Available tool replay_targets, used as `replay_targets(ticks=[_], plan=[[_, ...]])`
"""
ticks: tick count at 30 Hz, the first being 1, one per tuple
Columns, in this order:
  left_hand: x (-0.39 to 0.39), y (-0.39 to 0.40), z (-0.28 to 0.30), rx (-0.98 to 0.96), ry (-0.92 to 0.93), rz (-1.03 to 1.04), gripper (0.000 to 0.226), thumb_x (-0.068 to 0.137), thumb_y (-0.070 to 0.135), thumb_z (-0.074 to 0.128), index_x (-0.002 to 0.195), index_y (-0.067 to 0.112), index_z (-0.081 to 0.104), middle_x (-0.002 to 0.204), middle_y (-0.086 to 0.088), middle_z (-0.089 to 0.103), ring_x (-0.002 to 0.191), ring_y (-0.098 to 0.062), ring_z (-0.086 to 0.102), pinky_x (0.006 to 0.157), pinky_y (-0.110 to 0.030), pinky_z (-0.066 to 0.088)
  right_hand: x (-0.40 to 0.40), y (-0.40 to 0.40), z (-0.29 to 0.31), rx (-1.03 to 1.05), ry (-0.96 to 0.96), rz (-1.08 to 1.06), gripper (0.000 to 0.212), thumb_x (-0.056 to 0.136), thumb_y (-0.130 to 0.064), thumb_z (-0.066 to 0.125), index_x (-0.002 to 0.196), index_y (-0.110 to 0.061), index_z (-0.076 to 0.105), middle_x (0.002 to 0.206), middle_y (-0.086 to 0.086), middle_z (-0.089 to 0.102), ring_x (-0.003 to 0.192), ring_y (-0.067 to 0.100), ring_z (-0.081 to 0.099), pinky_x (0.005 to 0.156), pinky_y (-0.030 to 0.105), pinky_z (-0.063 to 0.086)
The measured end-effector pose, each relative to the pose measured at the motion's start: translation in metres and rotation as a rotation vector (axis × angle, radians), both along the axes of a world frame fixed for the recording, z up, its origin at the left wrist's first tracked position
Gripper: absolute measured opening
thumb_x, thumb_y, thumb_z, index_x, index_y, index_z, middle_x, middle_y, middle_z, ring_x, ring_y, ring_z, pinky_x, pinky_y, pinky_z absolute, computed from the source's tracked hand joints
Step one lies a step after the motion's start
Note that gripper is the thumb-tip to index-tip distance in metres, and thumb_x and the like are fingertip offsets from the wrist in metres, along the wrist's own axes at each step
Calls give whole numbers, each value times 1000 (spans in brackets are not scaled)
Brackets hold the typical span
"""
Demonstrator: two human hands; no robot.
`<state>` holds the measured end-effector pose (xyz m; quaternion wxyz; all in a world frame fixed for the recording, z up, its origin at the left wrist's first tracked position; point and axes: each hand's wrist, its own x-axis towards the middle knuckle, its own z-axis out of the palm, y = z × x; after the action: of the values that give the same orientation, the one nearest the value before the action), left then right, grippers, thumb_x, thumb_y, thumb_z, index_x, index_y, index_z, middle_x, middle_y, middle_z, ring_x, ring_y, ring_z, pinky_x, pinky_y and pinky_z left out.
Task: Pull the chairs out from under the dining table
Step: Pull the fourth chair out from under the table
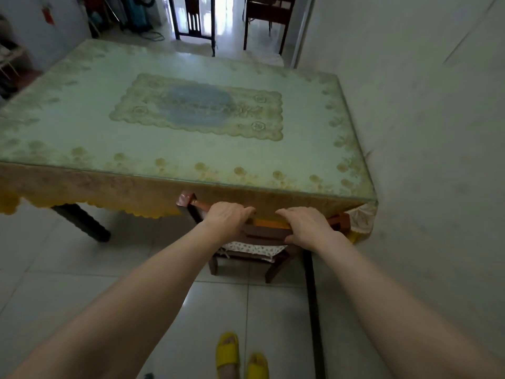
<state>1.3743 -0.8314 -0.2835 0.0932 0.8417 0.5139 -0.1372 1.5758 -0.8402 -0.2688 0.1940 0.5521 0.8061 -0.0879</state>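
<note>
A dark wooden chair (269, 233) is tucked under the near edge of the dining table (82, 132), close to its right corner. Only the chair's top rail, part of a patterned seat cushion and two legs show. My left hand (228, 218) grips the top rail left of centre. My right hand (306, 227) grips the same rail to the right. The table carries a pale floral cloth under glass, with a yellow lace skirt hanging over the chair back.
A white wall (423, 160) runs close along the table's right side. Another dark chair (195, 23) stands beyond the far edge, with more furniture behind. A dark table leg (82, 222) stands at the near left. Tiled floor and my yellow slippers (240, 356) lie behind the chair.
</note>
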Motion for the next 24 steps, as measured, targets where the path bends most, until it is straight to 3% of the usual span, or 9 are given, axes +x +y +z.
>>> replay_targets(ticks=[1, 3, 7, 12, 17, 24], plan=[[0, 4, -3, 9, 19, -9, 37, 87, 31, 63, 122, 29, 50, 102, 0, 66, 84, -24, 62, 66, -36, 48, 1, 3, -7, -21, 10, 7, 66, 82, -37, 72, 140, -29, 42, 129, 1, 59, 114, 26, 57, 90, 42, 50], [-1, 9, -4, 35, 49, -25, 10, 89, 25, 59, 98, 27, 56, 90, 1, 65, 70, -23, 55, 60, -33, 44, 3, 6, -14, -19, 43, 20, 43, 85, -33, 69, 126, -31, 55, 108, 0, 67, 97, 25, 63, 77, 40, 55], [-2, 15, -6, 61, 85, -84, 2, 89, 24, 60, 91, 25, 61, 85, 1, 63, 67, -22, 52, 58, -33, 40, 4, 10, -19, 54, 53, 62, 20, 87, -23, 65, 105, -30, 65, 80, -2, 66, 72, 23, 61, 60, 35, 52], [-4, 12, -7, 53, 87, -106, 2, 90, 26, 59, 90, 24, 58, 80, 2, 58, 66, -21, 52, 57, -32, 41, 6, 4, -22, 89, 99, 64, 17, 87, -27, 64, 104, -29, 65, 80, -2, 65, 73, 25, 61, 57, 32, 43], [-5, 3, -9, 69, 63, -129, 3, 91, 27, 58, 93, 25, 59, 78, 3, 54, 66, -20, 52, 56, -32, 40, 9, -4, -24, 112, 132, 68, 19, 88, -34, 64, 107, -31, 65, 81, -3, 66, 76, 25, 62, 60, 31, 44], [-8, -23, -9, 69, 28, -131, 8, 92, 29, 58, 98, 26, 63, 78, 5, 56, 67, -20, 56, 58, -31, 46, 9, -29, -27, 99, 137, 81, 18, 89, -27, 62, 106, -29, 66, 82, -2, 67, 75, 23, 63, 61, 32, 46]])
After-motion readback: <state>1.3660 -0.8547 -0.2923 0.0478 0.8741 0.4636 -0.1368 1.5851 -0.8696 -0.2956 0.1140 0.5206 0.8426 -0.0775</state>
